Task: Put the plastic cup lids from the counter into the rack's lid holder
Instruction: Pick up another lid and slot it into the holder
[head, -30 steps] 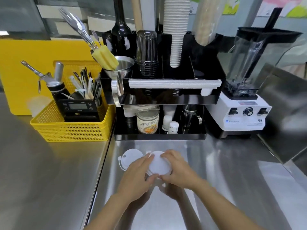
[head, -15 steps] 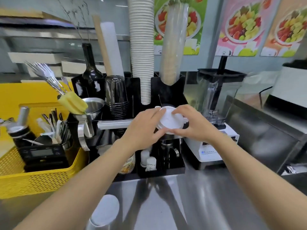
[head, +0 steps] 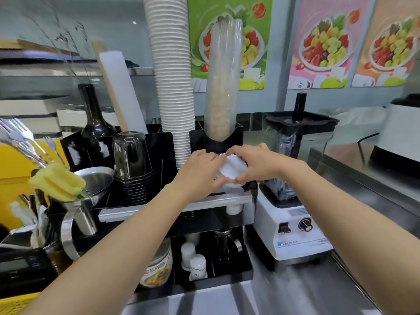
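Both my hands hold a small stack of white plastic cup lids (head: 231, 170) over the right end of the black rack (head: 227, 278). My left hand (head: 200, 170) grips the stack's left side and my right hand (head: 256, 164) its right side. The lids sit tilted at the mouth of the rack's right-hand compartment, just in front of the sleeve of clear cups (head: 223, 87). More white lid edge shows below the stack, inside the holder. How deep the holder is, my hands hide.
A tall stack of white paper cups (head: 170, 71) and black cups (head: 131, 164) stand in the rack. A white blender (head: 295, 201) is close on the right. A steel jug with a yellow sponge (head: 59, 180) and a yellow basket (head: 13, 303) stand left.
My hands lifted the lids off the counter up to the rack and lowered them onto the right-hand holder. The view rose, so the counter and the lid left on it dropped out of sight.
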The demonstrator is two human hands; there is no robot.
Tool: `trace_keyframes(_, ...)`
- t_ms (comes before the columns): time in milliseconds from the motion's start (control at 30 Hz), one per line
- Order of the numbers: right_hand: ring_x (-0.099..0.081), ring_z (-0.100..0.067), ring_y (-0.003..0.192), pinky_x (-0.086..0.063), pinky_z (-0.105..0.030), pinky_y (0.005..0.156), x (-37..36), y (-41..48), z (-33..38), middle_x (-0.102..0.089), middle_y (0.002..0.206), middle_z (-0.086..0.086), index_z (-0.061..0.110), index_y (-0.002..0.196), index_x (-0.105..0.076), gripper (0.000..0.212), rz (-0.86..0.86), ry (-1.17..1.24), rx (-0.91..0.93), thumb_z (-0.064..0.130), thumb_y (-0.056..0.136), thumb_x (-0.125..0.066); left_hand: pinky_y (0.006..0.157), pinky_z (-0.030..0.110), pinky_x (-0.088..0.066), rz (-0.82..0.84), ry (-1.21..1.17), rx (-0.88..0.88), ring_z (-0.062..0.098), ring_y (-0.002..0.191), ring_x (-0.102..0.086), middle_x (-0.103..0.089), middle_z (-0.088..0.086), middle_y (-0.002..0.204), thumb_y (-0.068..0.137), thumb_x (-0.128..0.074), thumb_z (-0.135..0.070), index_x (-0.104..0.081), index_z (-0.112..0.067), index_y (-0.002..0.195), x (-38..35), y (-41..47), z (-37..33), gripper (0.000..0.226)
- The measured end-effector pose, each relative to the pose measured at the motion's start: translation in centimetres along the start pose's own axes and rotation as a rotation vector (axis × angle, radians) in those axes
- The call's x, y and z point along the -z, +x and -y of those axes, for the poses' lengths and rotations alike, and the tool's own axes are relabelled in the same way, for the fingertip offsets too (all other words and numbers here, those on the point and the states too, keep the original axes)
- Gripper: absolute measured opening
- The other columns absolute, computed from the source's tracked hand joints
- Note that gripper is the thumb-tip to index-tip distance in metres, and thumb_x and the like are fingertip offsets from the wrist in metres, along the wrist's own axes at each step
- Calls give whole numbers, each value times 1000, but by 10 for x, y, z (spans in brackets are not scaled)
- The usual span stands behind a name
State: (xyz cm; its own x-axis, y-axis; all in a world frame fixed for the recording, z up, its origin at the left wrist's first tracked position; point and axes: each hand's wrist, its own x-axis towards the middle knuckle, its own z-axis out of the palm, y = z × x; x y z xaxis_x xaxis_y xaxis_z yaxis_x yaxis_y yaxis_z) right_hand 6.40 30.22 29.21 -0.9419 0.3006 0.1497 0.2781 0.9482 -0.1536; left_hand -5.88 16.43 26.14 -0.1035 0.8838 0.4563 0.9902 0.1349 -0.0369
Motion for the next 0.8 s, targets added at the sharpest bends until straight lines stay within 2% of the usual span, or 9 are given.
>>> trace_keyframes(100,-48,-20,105,-21,-39,96,-10,12,-4,-55,101,4,32,129,-33,70,79,-46,-5,46,69,-66,112,34,-11,104,27,16,21,116,-49,-60,6,122,87,-47,-50,-43,-13,130,-11,5,7,57)
trace_keyframes(200,-48,-21,102,-21,-41,97,-15,19,-6,-59,99,5,35,132,-27,78,178,-95,-32,45,67,-68,113,37,-7,177,68,12,21,104,-56,-65,5,104,86,-47,-53,-51,-12,120,-19,11,8,54)
trace_keyframes(300,-48,-20,90,-22,-40,92,-17,25,-2,-54,82,12,34,129,-35,68,263,-150,-49,40,69,-67,113,41,-5,261,106,14,19,96,-59,-67,2,93,86,-49,-51,-55,-13,113,-23,19,8,47)
trace_keyframes(367,-47,-19,87,-32,-38,90,-15,29,3,-54,89,7,33,128,-38,64,335,-143,-88,36,72,-67,113,40,-5,320,111,9,19,93,-59,-68,1,91,86,-51,-46,-57,-14,110,-25,25,10,40)
trace_keyframes(433,-47,-18,84,-41,-34,80,-14,32,8,-52,95,4,27,131,-40,63,417,-123,-117,29,74,-67,113,39,-7,370,114,4,19,93,-59,-67,0,93,88,-51,-42,-59,-15,105,-27,29,11,33)
trace_keyframes(500,-47,-16,80,-41,-27,65,-15,35,11,-50,85,5,20,132,-41,60,483,-115,-119,22,76,-65,113,37,-8,403,129,4,19,92,-59,-68,0,93,89,-49,-38,-60,-15,102,-30,33,13,28)
trace_keyframes(567,-46,-15,79,-37,-22,58,-17,38,13,-48,85,6,18,132,-42,59,511,-129,-117,19,77,-63,113,38,-6,443,159,3,18,89,-59,-69,1,92,91,-47,-33,-61,-16,100,-32,36,14,24)
trace_keyframes(733,-44,-17,88,-34,-21,57,-18,41,13,-45,106,0,17,133,-41,61,533,-163,-134,22,77,-65,113,39,-1,506,180,4,17,87,-58,-69,1,89,92,-43,-30,-59,-17,96,-35,40,17,21)
trace_keyframes(800,-45,-19,91,-36,-24,64,-20,41,14,-49,112,-2,16,132,-42,60,539,-189,-151,22,77,-66,113,39,1,522,171,9,17,93,-58,-69,0,93,93,-42,-33,-60,-17,102,-35,40,18,25)
